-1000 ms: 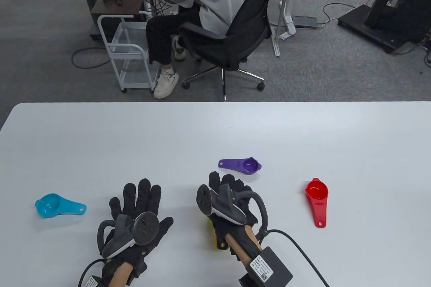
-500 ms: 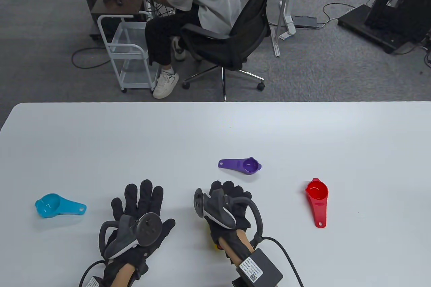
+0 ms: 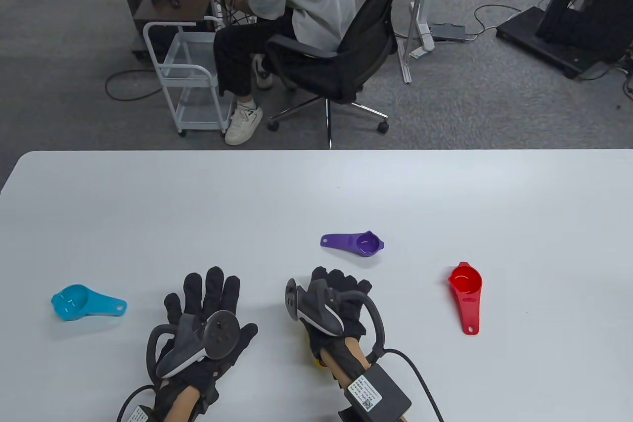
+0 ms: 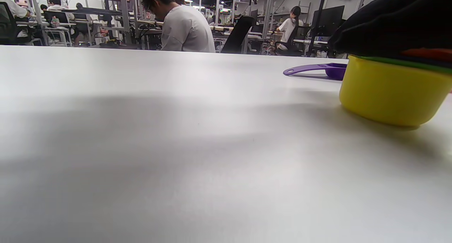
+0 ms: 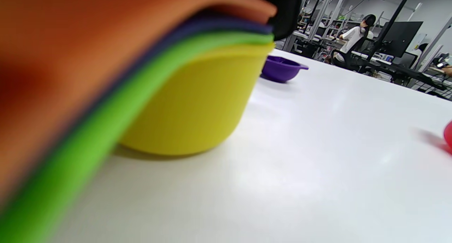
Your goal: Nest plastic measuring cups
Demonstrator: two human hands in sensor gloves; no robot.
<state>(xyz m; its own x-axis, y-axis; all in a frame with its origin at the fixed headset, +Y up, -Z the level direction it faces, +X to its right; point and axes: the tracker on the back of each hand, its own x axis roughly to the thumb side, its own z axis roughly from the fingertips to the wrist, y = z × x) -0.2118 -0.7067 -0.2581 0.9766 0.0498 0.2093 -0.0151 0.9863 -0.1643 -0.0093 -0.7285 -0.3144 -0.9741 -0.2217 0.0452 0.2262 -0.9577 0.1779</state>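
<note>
Three loose cups lie on the table: blue cup at far left, purple cup just beyond your right hand, red cup well apart to its right. One stack, yellow outermost with green, a dark purple layer and orange nested inside it, sits on the table under your right hand; in the table view only a sliver of yellow shows below the wrist. Your right hand rests on top of the stack, fingers curled over its rim, but whether they grip it or merely press down cannot be told from these views. Your left hand lies flat on the table between the blue cup and the stack, fingers spread, holding nothing. Step in hand, as it appears: seating the orange cup into the stack, roughly half the set nested. Next move, likely: fetch one of the loose cups, and you would do well to compare bowl sizes first, since a smaller cup dropped in too early blocks a larger one; keep one hand steadying the stack
</note>
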